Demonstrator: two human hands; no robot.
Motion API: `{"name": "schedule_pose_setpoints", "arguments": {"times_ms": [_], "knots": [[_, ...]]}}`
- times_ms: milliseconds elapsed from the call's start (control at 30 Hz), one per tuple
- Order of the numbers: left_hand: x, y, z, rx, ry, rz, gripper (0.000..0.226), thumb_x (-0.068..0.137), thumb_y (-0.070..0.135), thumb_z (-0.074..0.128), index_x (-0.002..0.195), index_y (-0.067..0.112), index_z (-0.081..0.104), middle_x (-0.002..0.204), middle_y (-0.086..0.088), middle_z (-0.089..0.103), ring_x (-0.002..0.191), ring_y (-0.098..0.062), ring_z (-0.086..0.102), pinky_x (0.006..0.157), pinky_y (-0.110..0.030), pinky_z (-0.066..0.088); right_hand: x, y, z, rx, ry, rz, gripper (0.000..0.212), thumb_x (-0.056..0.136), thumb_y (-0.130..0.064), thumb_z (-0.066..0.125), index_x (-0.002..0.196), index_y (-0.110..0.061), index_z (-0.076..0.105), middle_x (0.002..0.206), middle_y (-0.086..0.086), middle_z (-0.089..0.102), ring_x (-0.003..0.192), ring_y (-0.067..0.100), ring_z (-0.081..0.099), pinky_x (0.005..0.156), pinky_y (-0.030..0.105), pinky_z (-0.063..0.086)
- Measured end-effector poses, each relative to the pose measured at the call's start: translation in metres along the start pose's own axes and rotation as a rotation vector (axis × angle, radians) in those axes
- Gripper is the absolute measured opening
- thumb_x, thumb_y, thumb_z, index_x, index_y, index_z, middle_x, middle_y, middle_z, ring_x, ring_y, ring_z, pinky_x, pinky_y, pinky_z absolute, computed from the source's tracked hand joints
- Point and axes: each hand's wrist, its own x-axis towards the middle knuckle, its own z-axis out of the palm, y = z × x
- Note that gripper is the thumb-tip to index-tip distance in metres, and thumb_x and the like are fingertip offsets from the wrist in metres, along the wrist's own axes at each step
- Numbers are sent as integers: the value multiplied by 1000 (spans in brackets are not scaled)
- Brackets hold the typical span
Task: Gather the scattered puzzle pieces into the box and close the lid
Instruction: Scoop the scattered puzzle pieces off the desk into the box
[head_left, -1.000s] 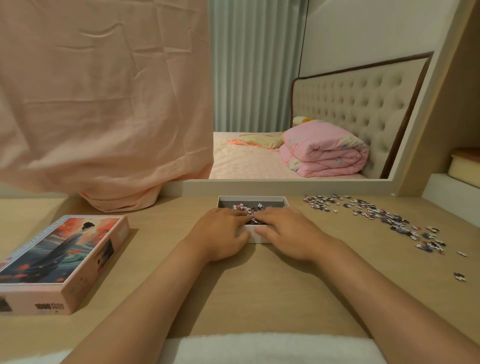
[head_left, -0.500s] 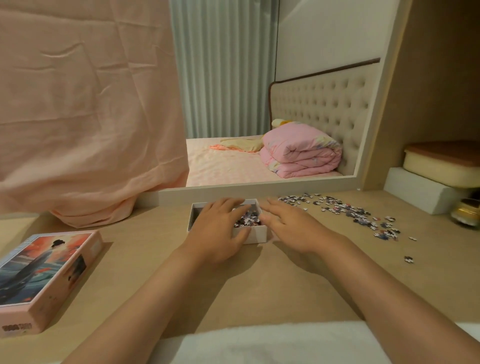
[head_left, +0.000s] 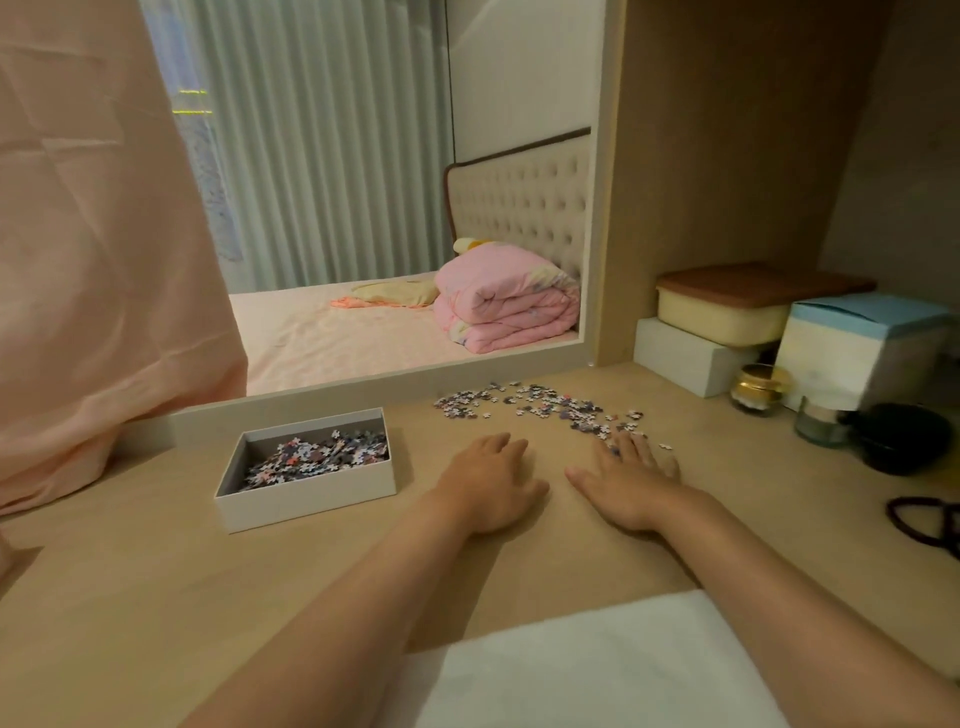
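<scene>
Both hands flat, holding nothing — left hand (head_left: 491, 480), right hand (head_left: 626, 480) — placed to sweep loose pieces (head_left: 540, 405) toward box (head_left: 306, 501).

Both forearms reaching forward, left hand (head_left: 491, 483) palm down, fingers loosely bent, right hand (head_left: 631, 480) flat, fingers spread

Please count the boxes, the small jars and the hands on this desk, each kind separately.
Boxes: 4 (open white cardboard puzzle box, plain white rectangular box, cream plastic box with brown lid, blue-topped white carton)
Small jars: 2 (gold-lidded glass jar, clear glass jar)
Hands: 2 (left hand, right hand)
Total: 8
</scene>
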Motion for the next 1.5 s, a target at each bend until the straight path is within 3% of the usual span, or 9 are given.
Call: {"name": "schedule_pose_setpoints", "arguments": {"times_ms": [233, 433, 600, 733, 900, 1100, 1233, 1333, 1500], "knots": [[47, -17, 7, -7, -25, -66, 69, 96, 55, 38, 154, 22, 20, 162, -7, 13, 149, -24, 9, 121, -37, 11, 39, -28, -1, 67, -44, -268, 74, 99, -62, 21, 158, -21, 3, 165, 7, -12, 151, 22, -16, 121, 42, -7], [84, -50, 6, -8, 54, -244, 72, 95, 57, 33, 155, 22, 14, 163, -8, 4, 150, -28, -3, 121, -42, 6, 68, -21, -20, 339, 107, -399, 38, 104, -40, 37, 131, -27, 61, 165, 0, 12, 152, 17, 9, 122, 40, 8], [109, -67, 6, -71, 6, -388, 81, 91, 66, 29, 156, 24, 4, 164, -9, -5, 150, -33, -6, 121, -47, 3, 99, 14, -22, 35, 122, -79, 64, 97, -67, 19, 155, -41, 18, 166, 0, -4, 152, 23, -9, 116, 57, -7], [121, -71, 11, -21, 8, -331, 74, 93, 62, 28, 155, 25, 12, 163, -6, 5, 150, -31, 0, 120, -47, 5, 109, 14, -14, 48, 37, -130, 72, 94, -71, 17, 156, -37, 3, 165, 3, -7, 152, 22, -10, 120, 52, -2], [122, -67, 12, -119, 161, -130, 51, 94, 46, 45, 141, 28, 47, 149, -2, 40, 137, -25, 32, 112, -34, 26, 115, -17, -15, 197, -17, -372, 58, 102, -52, 32, 156, -35, 19, 166, -1, 1, 152, 16, -4, 122, 44, -1], [132, -77, 7, -175, 351, -196, 36, 91, 37, 48, 125, 32, 57, 135, -2, 48, 124, -26, 44, 102, -36, 36, 135, -36, -23, 614, 103, -432, 27, 95, -23, 54, 113, -28, 74, 129, -5, 65, 125, 10, 55, 95, 22, 40], [142, -85, 14, -108, 222, -268, 51, 95, 44, 42, 140, 23, 45, 151, -9, 35, 136, -31, 31, 111, -38, 27, 163, -45, -33, 402, 144, -434, 38, 98, -36, 50, 134, -30, 60, 153, -2, 42, 141, 18, 38, 114, 32, 31], [144, -85, 15, -134, 243, -186, 43, 96, 41, 45, 131, 18, 56, 140, -8, 49, 128, -28, 41, 105, -34, 31, 181, -58, -32, 296, 49, -448, 51, 102, -39, 42, 151, -28, 35, 163, 0, 22, 150, 18, 18, 121, 35, 16], [144, -87, 16, -210, 386, -143, 34, 94, 28, 45, 124, 24, 61, 124, -4, 57, 118, -25, 48, 96, -35, 40, 195, -74, -20, 371, 73, -477, 41, 98, -25, 47, 138, -27, 56, 147, 1, 51, 135, 19, 46, 113, 32, 34]]}}
